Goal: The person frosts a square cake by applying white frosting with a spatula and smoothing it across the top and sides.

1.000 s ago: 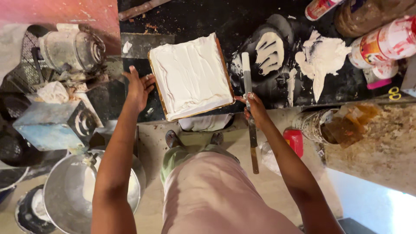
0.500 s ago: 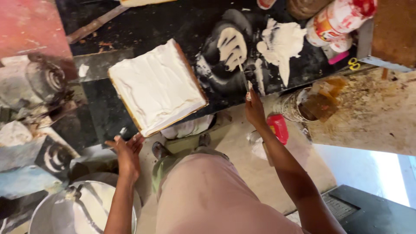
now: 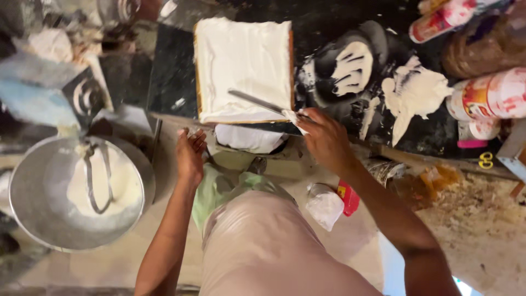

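— What has my right hand (image 3: 326,138) got?
— Its grip is tight on the long flat knife (image 3: 257,102), lying on the white cake (image 3: 244,66) on the dark bench (image 3: 170,71).
— And my left hand (image 3: 190,155)?
— Loose, empty, near the cream bowl (image 3: 33,219). I'd keep the blade flat and push softly.

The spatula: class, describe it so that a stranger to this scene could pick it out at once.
Start at the dark counter and find the square white-frosted cake. Lying across its near edge is the spatula, held by the right hand. It is the only long, thin metal blade there.
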